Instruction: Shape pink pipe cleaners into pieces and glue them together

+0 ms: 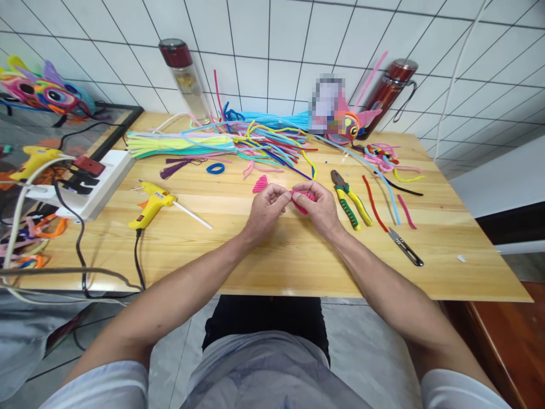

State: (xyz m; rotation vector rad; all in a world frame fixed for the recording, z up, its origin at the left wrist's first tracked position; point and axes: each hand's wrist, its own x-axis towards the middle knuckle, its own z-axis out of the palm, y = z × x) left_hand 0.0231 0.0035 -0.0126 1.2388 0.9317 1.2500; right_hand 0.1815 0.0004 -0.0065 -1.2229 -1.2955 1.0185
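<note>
Above pale wooden table [204,255], left and right fingers [288,196] pinching pink ribbed piece [305,200]

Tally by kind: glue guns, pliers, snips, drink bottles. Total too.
Glue guns: 2
Pliers: 1
Snips: 1
Drink bottles: 2
Total: 6

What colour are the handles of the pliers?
The pliers' handles are green and yellow; the head view shows it.
</note>
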